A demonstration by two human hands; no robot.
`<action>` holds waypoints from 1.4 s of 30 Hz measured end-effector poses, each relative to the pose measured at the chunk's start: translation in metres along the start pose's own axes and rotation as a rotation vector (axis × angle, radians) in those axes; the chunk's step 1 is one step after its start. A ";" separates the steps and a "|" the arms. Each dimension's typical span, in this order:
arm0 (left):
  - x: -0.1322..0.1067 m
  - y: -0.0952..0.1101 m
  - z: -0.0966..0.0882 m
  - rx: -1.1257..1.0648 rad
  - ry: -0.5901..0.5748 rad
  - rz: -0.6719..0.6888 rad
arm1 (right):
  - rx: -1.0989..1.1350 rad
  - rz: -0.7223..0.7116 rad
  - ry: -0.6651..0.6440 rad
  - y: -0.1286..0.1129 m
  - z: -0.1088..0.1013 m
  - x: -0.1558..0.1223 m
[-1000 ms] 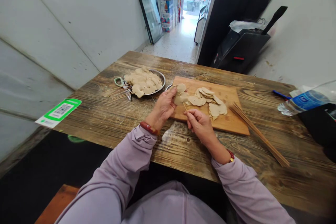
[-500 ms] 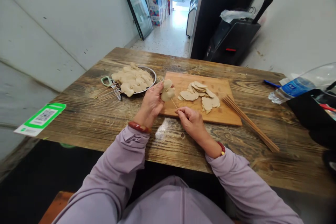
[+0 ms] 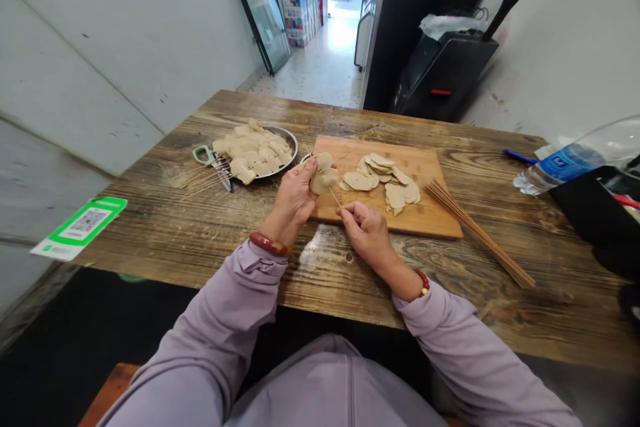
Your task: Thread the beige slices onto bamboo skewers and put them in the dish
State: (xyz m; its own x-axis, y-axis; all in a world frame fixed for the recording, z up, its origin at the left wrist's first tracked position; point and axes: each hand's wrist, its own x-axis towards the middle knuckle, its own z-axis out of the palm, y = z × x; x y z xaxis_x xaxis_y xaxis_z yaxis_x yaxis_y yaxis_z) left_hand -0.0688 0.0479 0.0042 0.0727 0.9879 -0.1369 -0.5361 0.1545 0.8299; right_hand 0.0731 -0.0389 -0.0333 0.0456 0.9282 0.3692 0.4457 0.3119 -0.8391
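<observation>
Pale tan slices (image 3: 324,180) are threaded on a thin wooden skewer (image 3: 335,197), above the near left corner of the cutting board (image 3: 330,147). My left hand (image 3: 295,197) is closed on the slices, thumb on top. The skewer's lower end is pinched in my right hand (image 3: 363,223). Loose slices (image 3: 380,173) lie in a pile on the board, right of the held skewer. To the left, a round metal plate (image 3: 287,140) carries a heap of skewered slices (image 3: 253,147), their sticks pointing toward me.
Scissors (image 3: 204,155) with a pale green handle lie by the plate. Bare skewers (image 3: 483,237) rest in a bundle across the board's right edge. A QR-code card (image 3: 83,227) is at the left, a water bottle (image 3: 560,167) at the right, on the wooden table (image 3: 200,240).
My left hand and the held slices have shifted slightly right and down. The right hand keeps its pinch on the skewer, almost in the same place.
</observation>
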 end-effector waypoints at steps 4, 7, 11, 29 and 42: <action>-0.004 0.000 0.002 0.013 -0.022 -0.008 | 0.002 0.010 -0.003 -0.001 0.000 0.001; -0.006 0.000 0.004 0.022 -0.017 -0.004 | 0.008 0.005 0.002 -0.001 0.000 0.001; -0.008 -0.001 0.007 0.035 -0.017 -0.004 | -0.001 0.011 0.004 -0.001 0.000 0.001; -0.017 -0.005 0.016 0.091 -0.090 -0.093 | 0.144 0.115 -0.083 0.002 -0.001 0.007; 0.006 -0.014 -0.003 0.535 -0.027 0.278 | 0.362 0.164 0.208 0.003 -0.044 0.032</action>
State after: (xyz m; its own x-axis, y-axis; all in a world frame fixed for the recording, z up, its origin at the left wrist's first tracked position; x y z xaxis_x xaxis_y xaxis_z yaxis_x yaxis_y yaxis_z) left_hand -0.0637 0.0518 -0.0096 0.0158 0.9910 0.1326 -0.0409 -0.1318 0.9904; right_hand 0.1151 -0.0174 -0.0064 0.2850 0.9224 0.2607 0.0775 0.2489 -0.9654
